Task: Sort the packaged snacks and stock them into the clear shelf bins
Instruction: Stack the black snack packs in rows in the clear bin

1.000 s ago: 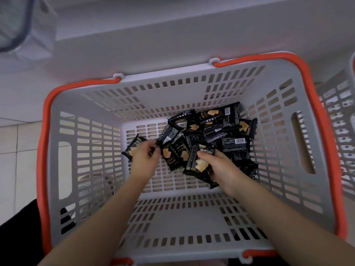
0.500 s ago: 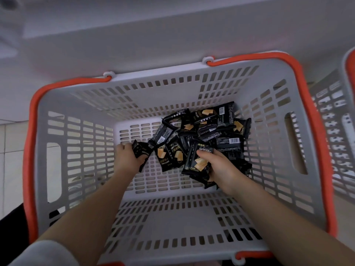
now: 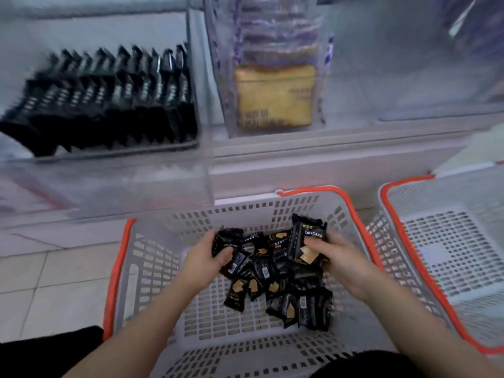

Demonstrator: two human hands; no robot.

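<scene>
Both hands reach into a grey, orange-rimmed basket (image 3: 152, 257): the left hand (image 3: 203, 256) grips a black snack packet (image 3: 227, 240), the right hand (image 3: 339, 257) holds a stack of DRYCAKE packets (image 3: 306, 245) upright. More black packets (image 3: 275, 282) lie heaped between them on the basket floor. Behind, a clear shelf bin (image 3: 136, 184) holds a blurred row of black packets (image 3: 109, 99), beside a bin of bread (image 3: 272, 96).

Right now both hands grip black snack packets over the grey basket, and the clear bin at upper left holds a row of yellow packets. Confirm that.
Not quite. The left hand and right hand do grip black snack packets over the grey basket, but the head view shows the clear bin holding black packets, not yellow.
</scene>
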